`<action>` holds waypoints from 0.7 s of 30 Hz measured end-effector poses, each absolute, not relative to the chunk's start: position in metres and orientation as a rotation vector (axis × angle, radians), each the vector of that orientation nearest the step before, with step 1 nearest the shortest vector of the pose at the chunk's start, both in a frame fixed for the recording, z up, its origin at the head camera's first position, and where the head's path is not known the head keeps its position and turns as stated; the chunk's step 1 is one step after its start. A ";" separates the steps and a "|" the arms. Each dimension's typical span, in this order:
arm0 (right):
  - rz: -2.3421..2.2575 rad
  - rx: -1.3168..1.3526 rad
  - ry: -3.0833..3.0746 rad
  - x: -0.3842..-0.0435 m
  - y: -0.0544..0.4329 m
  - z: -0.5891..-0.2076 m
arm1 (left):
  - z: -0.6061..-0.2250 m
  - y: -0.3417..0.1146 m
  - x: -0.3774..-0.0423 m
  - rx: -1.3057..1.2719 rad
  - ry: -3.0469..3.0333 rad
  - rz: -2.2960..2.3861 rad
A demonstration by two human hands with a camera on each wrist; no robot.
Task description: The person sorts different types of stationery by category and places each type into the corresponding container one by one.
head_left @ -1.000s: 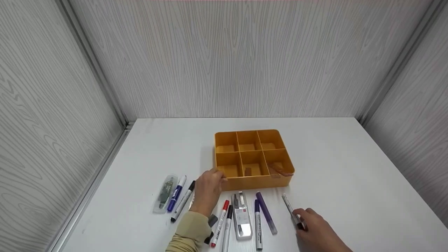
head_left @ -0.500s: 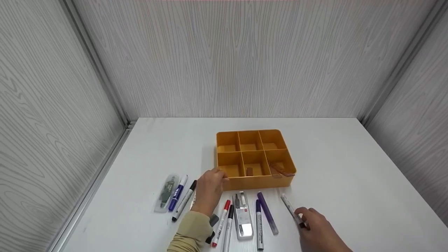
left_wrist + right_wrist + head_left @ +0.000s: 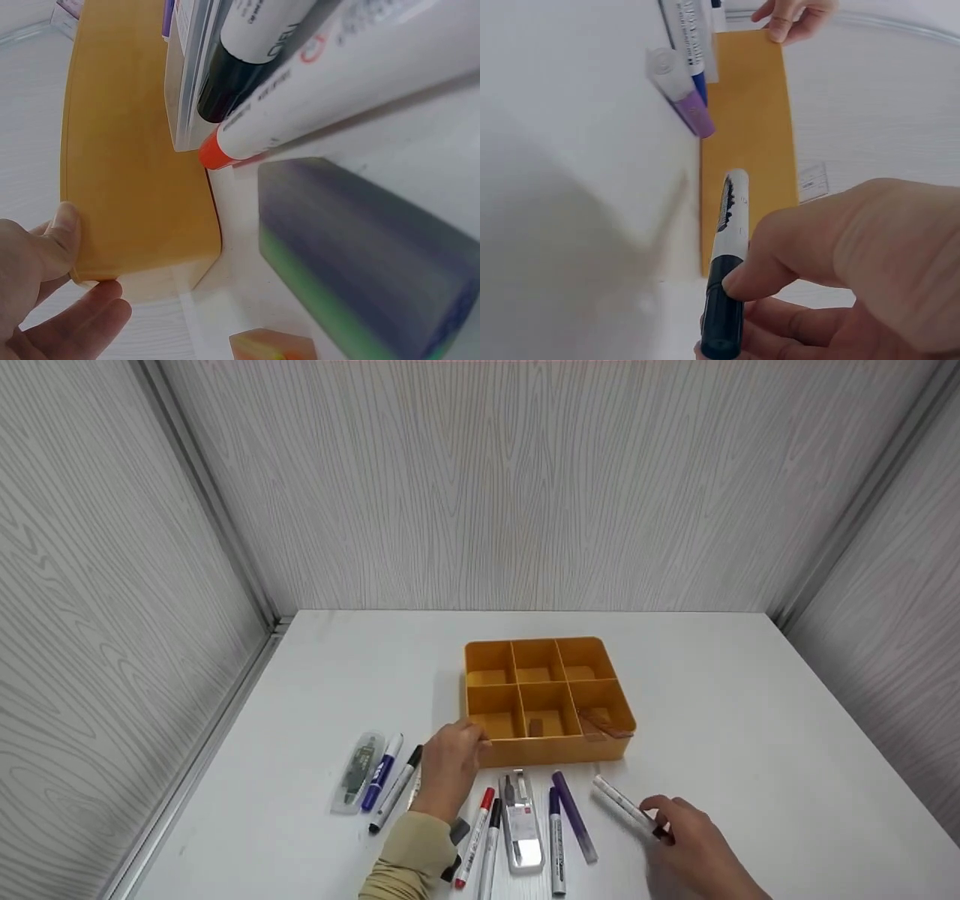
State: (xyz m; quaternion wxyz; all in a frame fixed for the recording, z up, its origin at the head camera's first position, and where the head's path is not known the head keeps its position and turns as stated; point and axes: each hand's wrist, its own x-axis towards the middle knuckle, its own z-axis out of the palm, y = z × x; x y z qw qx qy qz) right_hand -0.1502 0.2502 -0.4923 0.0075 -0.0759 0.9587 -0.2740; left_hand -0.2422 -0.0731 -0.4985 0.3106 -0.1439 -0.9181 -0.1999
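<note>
An orange six-compartment box (image 3: 555, 751) stands mid-table; its front middle section holds a small brown block (image 3: 535, 727), its front right one a clear reddish piece (image 3: 600, 724). My left hand (image 3: 448, 769) grips the front left corner by the rim, thumb on the front wall (image 3: 135, 165) in the left wrist view. To the right of the purple pen, my right hand (image 3: 694, 840) pinches a white whiteboard marker (image 3: 622, 801) by its black cap end (image 3: 724, 315). The marker's white end points up and left toward the box, and it looks raised off the table.
Before the box lie a clear case (image 3: 521, 825), a purple pen (image 3: 575, 817), a blue-capped marker (image 3: 556, 844), a red-capped marker (image 3: 475, 840) and a black-capped one (image 3: 490, 847). Farther left are a correction-tape pack (image 3: 358, 772) and two markers. Dark blocks (image 3: 458, 832) sit beside my left sleeve.
My right hand has moved slightly right and lifted the marker, which now slants more to the left. My left hand stays on the box corner.
</note>
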 end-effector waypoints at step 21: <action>-0.827 -0.829 3.206 -0.178 0.197 -0.431 | -0.498 -0.073 -0.240 -0.344 -2.469 -0.532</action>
